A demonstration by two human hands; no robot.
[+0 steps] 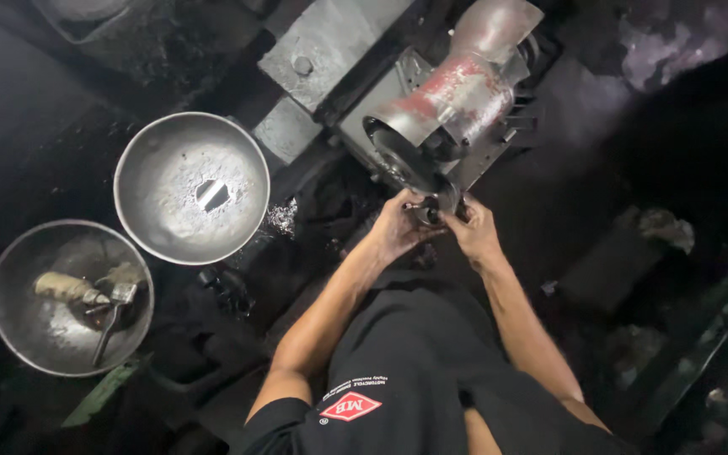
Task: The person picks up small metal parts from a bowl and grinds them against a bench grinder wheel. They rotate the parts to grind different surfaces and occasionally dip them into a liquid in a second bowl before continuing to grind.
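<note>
A bench grinder [457,93] with a worn red-and-grey metal housing stands ahead of me, its dark wheel [404,160] facing me. My left hand [398,226] and my right hand [472,229] are closed together around a small dark metal part [431,208] right below the wheel. The part is mostly hidden by my fingers, and I cannot tell whether it touches the wheel.
A steel bowl [191,187] with a small metal piece in it sits to the left. A second bowl [71,297] at the far left holds a brush and a tool. Grey metal blocks [330,42] lie behind the grinder. Dark, grimy clutter surrounds everything.
</note>
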